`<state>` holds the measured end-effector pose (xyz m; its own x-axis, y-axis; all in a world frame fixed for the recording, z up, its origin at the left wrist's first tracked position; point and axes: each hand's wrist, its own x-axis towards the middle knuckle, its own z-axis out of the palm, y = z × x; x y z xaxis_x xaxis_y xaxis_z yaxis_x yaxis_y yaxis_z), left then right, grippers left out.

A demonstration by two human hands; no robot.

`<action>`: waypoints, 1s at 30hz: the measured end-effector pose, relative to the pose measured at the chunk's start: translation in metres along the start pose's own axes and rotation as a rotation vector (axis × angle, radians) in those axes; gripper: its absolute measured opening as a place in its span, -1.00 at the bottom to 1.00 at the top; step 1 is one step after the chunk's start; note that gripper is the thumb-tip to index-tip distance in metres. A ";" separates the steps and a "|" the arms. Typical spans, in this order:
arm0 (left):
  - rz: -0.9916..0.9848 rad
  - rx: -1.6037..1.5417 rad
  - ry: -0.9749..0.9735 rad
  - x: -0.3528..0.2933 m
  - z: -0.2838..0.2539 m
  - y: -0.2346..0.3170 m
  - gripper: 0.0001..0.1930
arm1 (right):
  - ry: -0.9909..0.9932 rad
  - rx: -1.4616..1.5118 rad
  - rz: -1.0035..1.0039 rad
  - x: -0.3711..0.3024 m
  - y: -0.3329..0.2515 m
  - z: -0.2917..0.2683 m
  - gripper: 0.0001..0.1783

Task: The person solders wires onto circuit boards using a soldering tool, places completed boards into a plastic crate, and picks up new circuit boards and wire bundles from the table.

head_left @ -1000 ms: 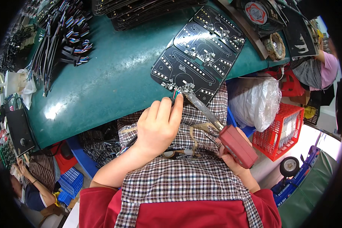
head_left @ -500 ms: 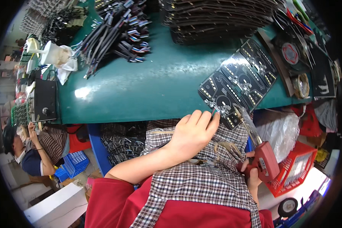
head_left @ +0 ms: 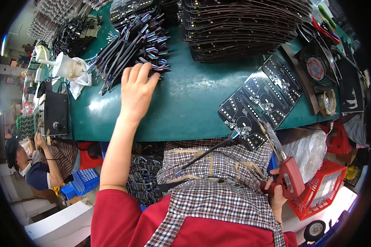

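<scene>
My left hand (head_left: pixel 137 92) reaches over the near edge of a pile of black cables (head_left: pixel 117 57) with coloured wire ends. Its fingers stretch out with the thumb apart, and the fingertips are at the cables. My right hand (head_left: pixel 277 191) grips a red soldering gun (head_left: pixel 290 178), whose metal nozzle points up at the near corner of a black circuit board panel (head_left: pixel 264 96). That panel lies on the green table and juts over its front edge. One black cable (head_left: pixel 206 155) runs from the panel's near corner, coloured wires at the board, down over my checked apron.
A tall stack of black boards (head_left: pixel 243 31) stands at the back. A white dispenser bottle (head_left: pixel 66 66) and a black box with a knob (head_left: pixel 53 113) are at left. A dark bar (head_left: pixel 299 78) lies right of the panel. A co-worker (head_left: pixel 41 164) sits far left.
My left hand has moved from the panel's near corner up and left to the cable pile. The cable by the panel now shows uncovered. My right hand keeps the soldering gun almost in place.
</scene>
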<state>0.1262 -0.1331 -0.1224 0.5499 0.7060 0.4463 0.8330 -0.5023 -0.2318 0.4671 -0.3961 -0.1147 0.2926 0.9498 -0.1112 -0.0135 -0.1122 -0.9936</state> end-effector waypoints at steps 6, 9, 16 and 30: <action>0.058 -0.319 0.398 0.026 -0.016 0.020 -0.79 | 0.038 0.029 0.001 0.000 0.002 -0.003 -0.38; 0.213 -0.527 0.372 0.034 -0.019 0.051 -0.77 | 0.049 0.044 0.019 0.006 -0.002 -0.001 -0.32; 0.216 -0.849 0.022 0.044 -0.012 0.123 -0.80 | 0.093 0.105 0.000 0.008 -0.002 -0.005 -0.29; 0.203 -0.752 0.114 0.062 -0.010 0.171 -0.68 | 0.035 0.217 0.096 0.030 -0.010 -0.017 -0.19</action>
<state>0.3015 -0.1804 -0.1259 0.6437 0.5291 0.5530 0.4299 -0.8477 0.3107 0.4920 -0.3717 -0.1076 0.3130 0.9267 -0.2082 -0.2472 -0.1322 -0.9599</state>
